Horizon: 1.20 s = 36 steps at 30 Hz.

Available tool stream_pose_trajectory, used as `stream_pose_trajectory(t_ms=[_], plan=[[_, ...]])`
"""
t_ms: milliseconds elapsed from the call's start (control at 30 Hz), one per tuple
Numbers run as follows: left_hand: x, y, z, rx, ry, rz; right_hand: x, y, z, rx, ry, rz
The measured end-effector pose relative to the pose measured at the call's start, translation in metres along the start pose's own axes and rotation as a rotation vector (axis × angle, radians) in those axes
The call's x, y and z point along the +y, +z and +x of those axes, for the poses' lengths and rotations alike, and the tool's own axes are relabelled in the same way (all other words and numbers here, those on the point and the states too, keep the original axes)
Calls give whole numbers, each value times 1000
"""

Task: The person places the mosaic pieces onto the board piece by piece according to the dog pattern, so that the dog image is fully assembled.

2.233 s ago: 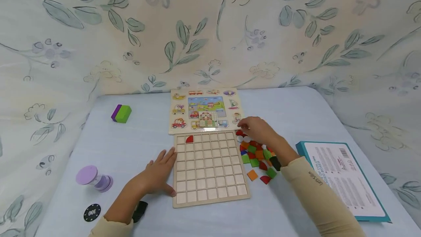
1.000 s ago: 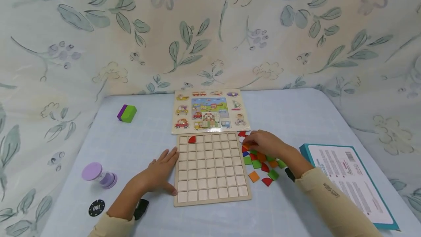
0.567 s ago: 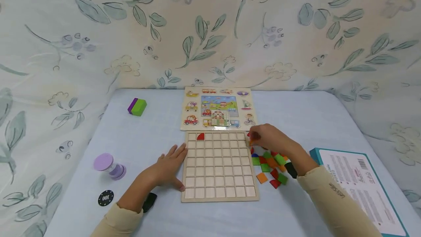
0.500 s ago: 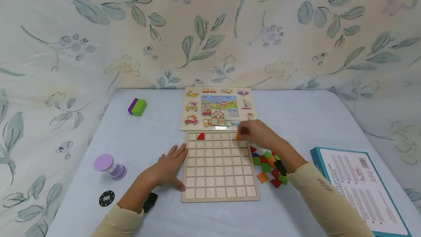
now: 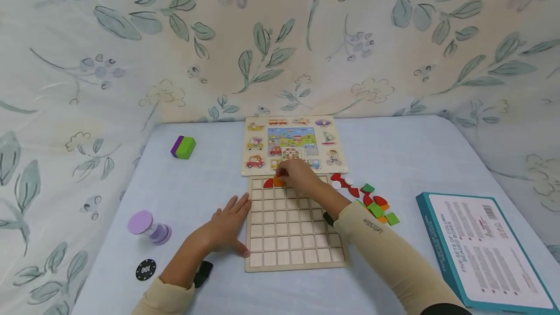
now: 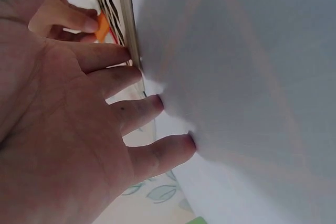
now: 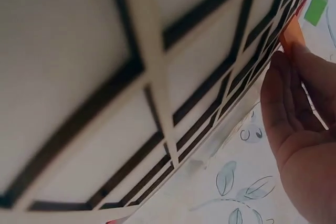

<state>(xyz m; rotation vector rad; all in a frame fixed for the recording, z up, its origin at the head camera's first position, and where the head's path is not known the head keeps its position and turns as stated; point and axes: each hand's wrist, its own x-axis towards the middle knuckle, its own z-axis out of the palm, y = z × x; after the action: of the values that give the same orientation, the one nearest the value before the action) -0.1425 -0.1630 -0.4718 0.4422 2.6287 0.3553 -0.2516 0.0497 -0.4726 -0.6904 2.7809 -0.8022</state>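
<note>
A wooden grid board (image 5: 282, 243) lies flat on the cloth-covered table. In its top row sits a red quarter-circle tile (image 5: 269, 183). My right hand (image 5: 302, 177) pinches an orange square tile (image 5: 278, 182) over the top row, just right of the red one; the right wrist view shows the orange tile (image 7: 292, 36) between thumb and fingers. My left hand (image 5: 226, 227) rests with fingers spread against the board's left edge. In the left wrist view the left hand (image 6: 79, 114) has straight fingers touching the board edge and the table.
Several loose tiles (image 5: 375, 209) in red, green, orange and white lie right of the board. Behind it is a picture puzzle board (image 5: 255, 132) with a small pattern card. A teal-edged box (image 5: 485, 252) lies right; green block (image 5: 186, 148), purple sand timer (image 5: 150, 227) and black chip (image 5: 146, 270) lie left.
My right hand has taken the orange tile from the loose pile and carried it left across the board's top row, beside the red tile. My left hand has stayed at the board's edge.
</note>
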Motion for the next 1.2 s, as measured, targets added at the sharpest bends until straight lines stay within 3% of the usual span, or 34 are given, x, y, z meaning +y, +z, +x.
stream_pose_trajectory(t_ms=[200,333,533,633,800,1067,1200], plan=[[2,-2,-1,1,-5,-5,-3,-2,1,-85,-6,-97],[3,1,-3,1,-5,-22,0,-11,-10,-109,-5,-116],[3,-2,-4,3,10,-13,40,-45,-46,21,119,-291],[2,-5,-3,10,16,-1,63,-55,-60,18,179,-361],[0,-5,-4,12,18,-11,82,-56,-71,-17,203,-341],[1,-3,-4,6,9,-24,85,-62,-81,-47,232,-231],[3,-4,-5,16,15,-27,81,-69,-83,-9,258,-197]])
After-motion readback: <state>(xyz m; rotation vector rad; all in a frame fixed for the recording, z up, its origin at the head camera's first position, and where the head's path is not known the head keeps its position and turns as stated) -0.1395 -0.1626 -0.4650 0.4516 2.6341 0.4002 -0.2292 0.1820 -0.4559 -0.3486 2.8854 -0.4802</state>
